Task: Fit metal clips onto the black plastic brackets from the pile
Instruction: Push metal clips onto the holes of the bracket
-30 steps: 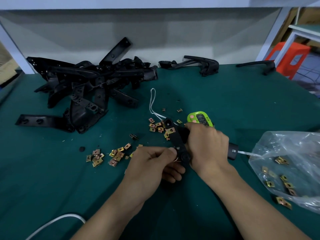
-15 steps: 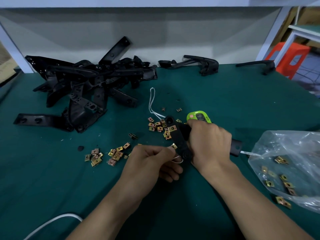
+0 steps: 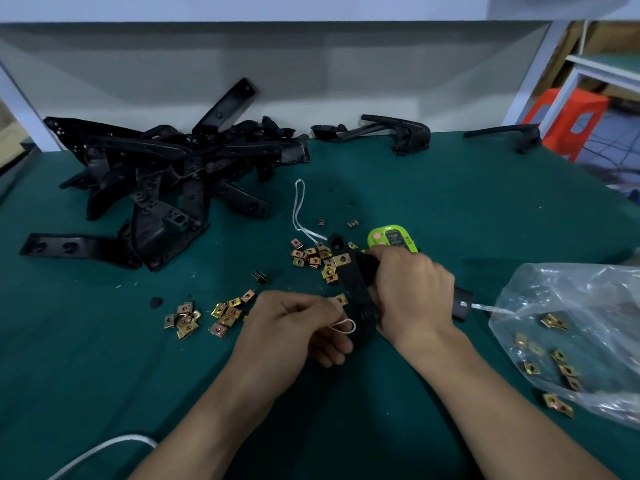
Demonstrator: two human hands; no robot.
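Grips a black bracket [image 3: 356, 282] in the right hand [image 3: 412, 289], fingers curled round its middle, low over the green table [image 3: 450, 202] beside a green timer [image 3: 389, 239]. Pinches one metal clip [image 3: 341, 299] between thumb and forefinger of the left hand [image 3: 294, 327], right at the bracket's left edge. Shows a second clip [image 3: 342, 259] already seated near the bracket's far end. Keeps a clear plastic bag [image 3: 588, 299] to the right, about eight clips inside. Reaches both forearms in from the near edge, hands meeting mid-table. Leaves the pile [image 3: 173, 174] of brackets far left, stray brackets [image 3: 398, 133] along the back edge, loose clips [image 3: 311, 254] in two scatters.
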